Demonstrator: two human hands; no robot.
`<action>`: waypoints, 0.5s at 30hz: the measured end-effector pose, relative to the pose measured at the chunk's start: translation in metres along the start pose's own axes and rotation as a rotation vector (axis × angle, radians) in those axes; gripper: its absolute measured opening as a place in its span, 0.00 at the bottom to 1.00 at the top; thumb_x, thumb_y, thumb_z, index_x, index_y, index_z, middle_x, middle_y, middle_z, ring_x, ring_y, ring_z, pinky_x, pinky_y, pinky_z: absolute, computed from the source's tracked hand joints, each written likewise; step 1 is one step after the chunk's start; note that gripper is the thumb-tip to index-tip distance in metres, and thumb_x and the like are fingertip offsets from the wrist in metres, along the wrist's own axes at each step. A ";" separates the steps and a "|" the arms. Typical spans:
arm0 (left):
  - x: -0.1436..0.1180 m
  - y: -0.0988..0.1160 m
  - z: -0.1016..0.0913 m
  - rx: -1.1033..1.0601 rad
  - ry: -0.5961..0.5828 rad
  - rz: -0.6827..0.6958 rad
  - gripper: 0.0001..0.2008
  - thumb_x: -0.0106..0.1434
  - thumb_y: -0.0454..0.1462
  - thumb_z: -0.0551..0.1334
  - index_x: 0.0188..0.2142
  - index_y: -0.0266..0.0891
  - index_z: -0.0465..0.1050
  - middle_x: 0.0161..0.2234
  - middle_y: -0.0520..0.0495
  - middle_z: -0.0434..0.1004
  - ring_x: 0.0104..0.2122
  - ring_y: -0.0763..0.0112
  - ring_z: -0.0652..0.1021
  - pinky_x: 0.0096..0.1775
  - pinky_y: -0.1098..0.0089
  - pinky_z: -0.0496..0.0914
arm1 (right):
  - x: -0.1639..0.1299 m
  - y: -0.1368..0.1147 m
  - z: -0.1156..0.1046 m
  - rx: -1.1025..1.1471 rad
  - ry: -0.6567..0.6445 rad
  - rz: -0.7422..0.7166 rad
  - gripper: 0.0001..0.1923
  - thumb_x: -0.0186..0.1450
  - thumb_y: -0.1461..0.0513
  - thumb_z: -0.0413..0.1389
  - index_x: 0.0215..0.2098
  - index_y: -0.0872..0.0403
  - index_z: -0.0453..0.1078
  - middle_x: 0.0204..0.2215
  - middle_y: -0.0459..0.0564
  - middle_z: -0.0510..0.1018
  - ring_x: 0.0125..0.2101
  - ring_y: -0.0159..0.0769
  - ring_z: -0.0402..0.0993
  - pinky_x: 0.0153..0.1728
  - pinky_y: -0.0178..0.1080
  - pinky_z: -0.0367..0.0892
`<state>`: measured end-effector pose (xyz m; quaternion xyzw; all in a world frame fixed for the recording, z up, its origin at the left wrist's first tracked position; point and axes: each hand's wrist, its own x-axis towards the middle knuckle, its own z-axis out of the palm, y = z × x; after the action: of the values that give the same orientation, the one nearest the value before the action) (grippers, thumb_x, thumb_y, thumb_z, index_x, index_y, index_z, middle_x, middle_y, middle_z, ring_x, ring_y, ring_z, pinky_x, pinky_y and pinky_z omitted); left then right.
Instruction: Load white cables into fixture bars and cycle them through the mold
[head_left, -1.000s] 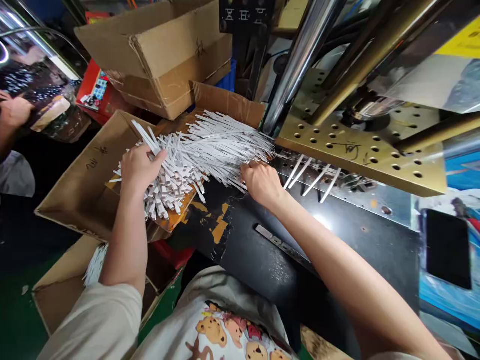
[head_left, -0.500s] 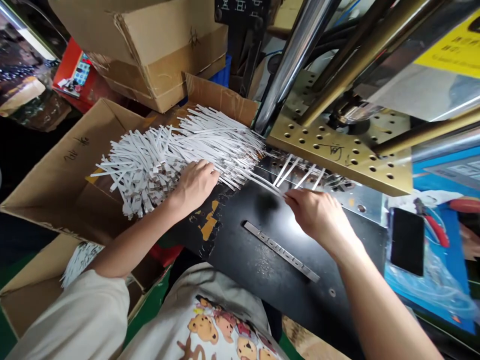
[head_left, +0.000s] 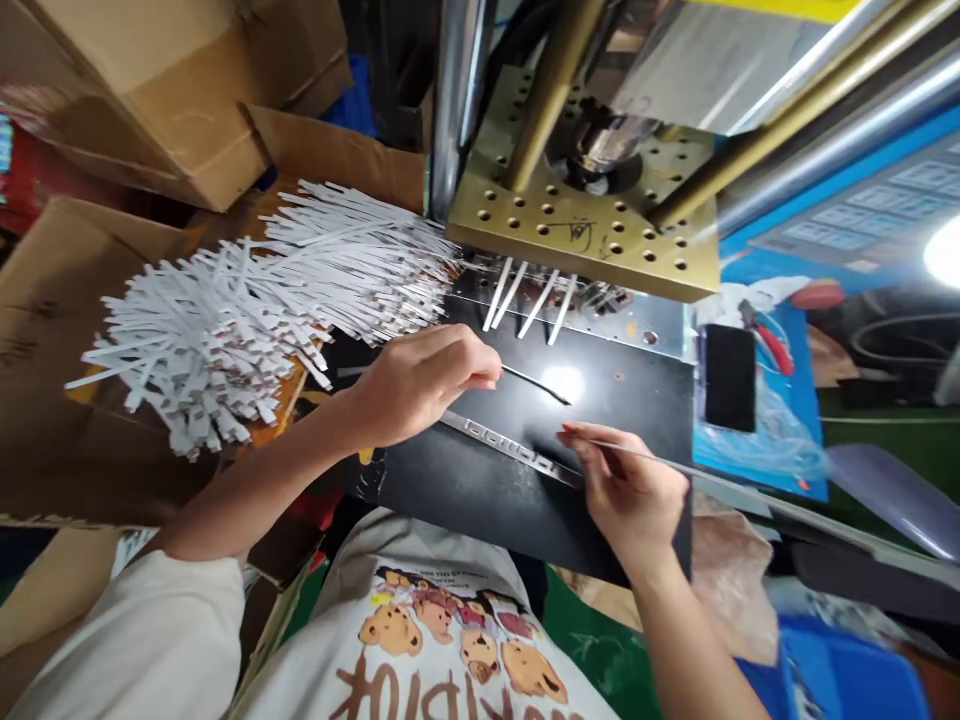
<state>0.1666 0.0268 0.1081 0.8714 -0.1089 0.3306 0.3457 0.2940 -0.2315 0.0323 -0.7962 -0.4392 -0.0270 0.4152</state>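
Two bare hands work over the black press table; the left hand, above the table's near-left part, pinches one thin strip between thumb and fingertips, the strip's free end pointing right across the table; the right hand, at the table's near edge, pinches a second thin strip that runs off to the right; a metal guide bar lies on the table between the hands; four white strips lie at the table's far edge under the perforated brass plate; a heap of white strips lies left of the table on a cardboard box; a dark phone lies just right of the table.
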 end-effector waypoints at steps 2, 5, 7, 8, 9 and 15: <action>0.015 0.021 0.003 -0.216 0.151 -0.093 0.06 0.70 0.29 0.58 0.38 0.41 0.71 0.33 0.52 0.77 0.31 0.75 0.78 0.34 0.71 0.75 | -0.009 -0.014 0.002 0.131 -0.031 0.017 0.06 0.69 0.67 0.58 0.41 0.50 0.75 0.37 0.49 0.83 0.36 0.37 0.82 0.38 0.38 0.76; 0.017 0.034 0.003 -0.343 0.283 -0.378 0.10 0.69 0.29 0.60 0.44 0.46 0.76 0.35 0.53 0.80 0.31 0.74 0.80 0.35 0.70 0.77 | -0.018 -0.024 0.009 0.204 -0.027 0.027 0.07 0.69 0.68 0.58 0.40 0.51 0.75 0.37 0.49 0.82 0.38 0.37 0.81 0.41 0.38 0.76; 0.005 0.029 0.010 -0.386 0.289 -0.472 0.12 0.66 0.31 0.64 0.47 0.48 0.77 0.36 0.54 0.81 0.32 0.73 0.81 0.36 0.72 0.79 | -0.023 -0.024 0.014 0.218 -0.025 0.017 0.09 0.69 0.69 0.57 0.42 0.51 0.75 0.37 0.49 0.83 0.39 0.36 0.81 0.43 0.38 0.76; -0.004 0.025 0.017 -0.367 0.267 -0.472 0.12 0.65 0.31 0.66 0.47 0.47 0.77 0.36 0.53 0.81 0.33 0.73 0.81 0.36 0.73 0.78 | -0.025 -0.023 0.016 0.216 -0.029 0.004 0.09 0.69 0.70 0.57 0.43 0.51 0.75 0.38 0.49 0.83 0.40 0.36 0.81 0.44 0.38 0.76; -0.013 0.020 0.024 -0.309 0.227 -0.449 0.12 0.63 0.31 0.68 0.46 0.46 0.78 0.36 0.53 0.81 0.33 0.74 0.81 0.36 0.75 0.78 | -0.026 -0.022 0.018 0.205 -0.035 -0.015 0.10 0.69 0.70 0.57 0.44 0.51 0.74 0.38 0.49 0.83 0.41 0.36 0.81 0.44 0.38 0.76; -0.060 0.009 0.066 0.048 -0.093 -0.124 0.05 0.66 0.30 0.64 0.41 0.36 0.77 0.37 0.46 0.82 0.37 0.69 0.82 0.42 0.69 0.75 | -0.028 -0.024 0.027 0.035 -0.031 -0.094 0.07 0.71 0.68 0.56 0.45 0.53 0.73 0.42 0.55 0.81 0.40 0.38 0.79 0.39 0.40 0.76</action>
<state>0.1506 -0.0269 0.0380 0.8988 -0.0630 0.2703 0.3392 0.2508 -0.2258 0.0180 -0.7677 -0.4828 -0.0262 0.4205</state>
